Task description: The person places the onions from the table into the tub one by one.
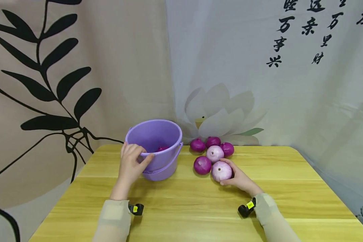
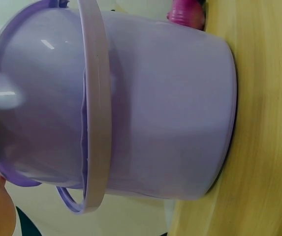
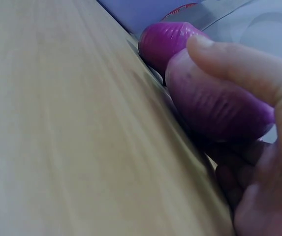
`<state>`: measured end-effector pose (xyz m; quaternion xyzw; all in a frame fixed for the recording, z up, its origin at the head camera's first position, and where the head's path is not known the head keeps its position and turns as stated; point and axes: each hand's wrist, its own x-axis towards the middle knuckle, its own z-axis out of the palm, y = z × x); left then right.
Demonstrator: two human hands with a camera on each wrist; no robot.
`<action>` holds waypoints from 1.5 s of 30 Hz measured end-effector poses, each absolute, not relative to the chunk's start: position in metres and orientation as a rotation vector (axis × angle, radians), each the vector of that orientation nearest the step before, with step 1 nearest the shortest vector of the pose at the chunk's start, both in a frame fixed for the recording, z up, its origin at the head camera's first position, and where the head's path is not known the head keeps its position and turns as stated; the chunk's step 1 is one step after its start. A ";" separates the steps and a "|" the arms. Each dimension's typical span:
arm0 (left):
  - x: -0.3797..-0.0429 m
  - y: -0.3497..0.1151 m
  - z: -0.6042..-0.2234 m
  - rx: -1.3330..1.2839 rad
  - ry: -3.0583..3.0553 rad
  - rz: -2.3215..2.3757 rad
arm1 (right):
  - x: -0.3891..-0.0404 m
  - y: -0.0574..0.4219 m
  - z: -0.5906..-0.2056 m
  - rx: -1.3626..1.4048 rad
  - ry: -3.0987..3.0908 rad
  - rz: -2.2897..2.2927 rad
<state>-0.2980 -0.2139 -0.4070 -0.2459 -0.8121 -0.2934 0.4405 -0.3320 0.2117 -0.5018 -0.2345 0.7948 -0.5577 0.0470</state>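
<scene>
A purple bucket stands on the table's left half, its handle folded down around the side. My left hand grips the bucket's near rim, thumb on the outside and fingers over the edge. Inside the bucket a purple onion shows in part. To the right, my right hand holds a pale purple onion between thumb and fingers, low at the tabletop. In the right wrist view, the thumb lies across this onion, and the fingers curl beneath it, partly hidden.
Behind the held onion sits another pale onion, with a darker purple onion to its left. Several more dark onions cluster near the back edge of the wooden table. A printed cloth backdrop hangs behind.
</scene>
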 end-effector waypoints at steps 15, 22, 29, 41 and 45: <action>-0.297 -0.213 -0.407 -0.607 -2.031 -0.733 | -0.331 0.214 -0.500 -0.722 2.417 -1.733; -0.296 -0.214 -0.408 -0.597 -2.020 -0.728 | -0.332 0.213 -0.496 -0.712 2.398 -1.743; -0.296 -0.213 -0.409 -0.598 -2.001 -0.737 | -0.332 0.215 -0.495 -0.702 2.386 -1.757; -0.297 -0.219 -0.405 -0.615 -2.029 -0.726 | -0.334 0.211 -0.496 -0.668 2.400 -1.787; -0.298 -0.218 -0.405 -0.621 -2.055 -0.725 | -0.334 0.213 -0.493 -0.639 2.423 -1.780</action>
